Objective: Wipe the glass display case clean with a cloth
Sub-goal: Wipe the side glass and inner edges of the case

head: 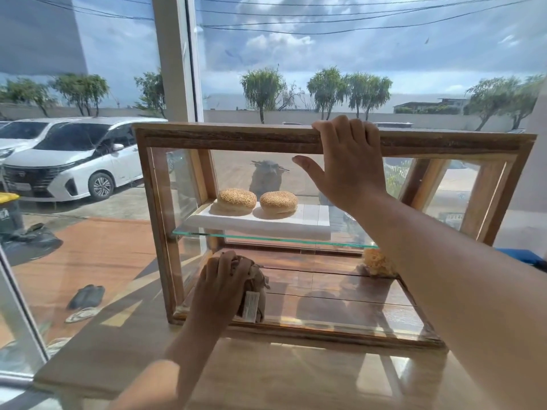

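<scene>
The left hand (220,279) curls over a bunched grey-brown cloth (255,291), its grip closed round the wad, a white label showing just below the fingers. This grip sits at the lower left of the glass display case (225,137), low down near the bottom front rail. Whether the cloth lies against a front pane or inside the lower compartment cannot be told.

The right hand (346,161) holds the top wooden rail of the case, well above and to the right of the cloth grip. Its fingers are hooked over the rail's upper edge, and the thumb is spread out to the left below the rail.

Below the right grip and to its left, a glass shelf (266,239) carries a white board (296,223) with two sesame buns (236,199) side by side. Down to the right of that grip, partly hidden behind the forearm, a pale yellow lump (377,261) lies on the case's wooden floor.

The case stands on a wooden desk (266,380) against a window, with a white car (74,161) parked outside, up and left of the cloth grip
</scene>
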`<action>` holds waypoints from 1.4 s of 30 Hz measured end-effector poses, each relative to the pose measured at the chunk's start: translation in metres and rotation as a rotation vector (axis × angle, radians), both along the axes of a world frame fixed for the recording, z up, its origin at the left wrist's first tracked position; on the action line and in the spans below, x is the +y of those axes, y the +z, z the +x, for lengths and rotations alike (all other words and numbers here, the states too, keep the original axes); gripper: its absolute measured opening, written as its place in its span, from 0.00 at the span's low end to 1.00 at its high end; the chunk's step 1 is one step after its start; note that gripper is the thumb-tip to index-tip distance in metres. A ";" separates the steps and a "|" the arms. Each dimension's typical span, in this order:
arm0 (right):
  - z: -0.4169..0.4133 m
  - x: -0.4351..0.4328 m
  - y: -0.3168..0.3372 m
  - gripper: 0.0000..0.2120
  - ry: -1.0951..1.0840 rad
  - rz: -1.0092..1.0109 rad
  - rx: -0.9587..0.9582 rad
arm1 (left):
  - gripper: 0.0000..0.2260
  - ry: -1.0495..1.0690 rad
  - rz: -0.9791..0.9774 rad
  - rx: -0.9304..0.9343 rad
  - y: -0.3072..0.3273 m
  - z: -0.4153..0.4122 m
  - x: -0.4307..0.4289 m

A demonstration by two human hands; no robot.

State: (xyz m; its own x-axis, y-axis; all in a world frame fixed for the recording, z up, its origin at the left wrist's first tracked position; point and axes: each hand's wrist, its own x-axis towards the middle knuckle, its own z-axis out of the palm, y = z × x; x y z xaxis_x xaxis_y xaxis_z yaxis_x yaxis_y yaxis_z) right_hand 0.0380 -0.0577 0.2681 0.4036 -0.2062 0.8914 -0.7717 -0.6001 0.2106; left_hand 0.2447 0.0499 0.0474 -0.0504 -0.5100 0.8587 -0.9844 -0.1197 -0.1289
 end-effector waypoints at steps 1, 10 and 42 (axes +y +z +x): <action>0.000 0.000 0.000 0.26 -0.001 -0.004 0.000 | 0.21 0.005 -0.044 -0.012 0.020 0.006 -0.003; 0.001 -0.002 -0.001 0.26 0.009 0.002 -0.004 | 0.13 0.194 -0.389 -0.059 0.153 0.054 -0.006; -0.034 0.034 -0.027 0.29 0.050 0.153 0.056 | 0.13 -0.317 0.173 0.713 0.071 -0.063 0.001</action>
State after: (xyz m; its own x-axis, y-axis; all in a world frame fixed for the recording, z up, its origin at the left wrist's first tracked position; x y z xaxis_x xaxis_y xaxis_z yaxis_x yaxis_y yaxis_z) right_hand 0.0040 -0.0234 0.2413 0.4651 -0.3162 0.8268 -0.7298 -0.6656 0.1561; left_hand 0.1817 0.0508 0.1189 0.3163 -0.6919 0.6490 -0.8206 0.1437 0.5531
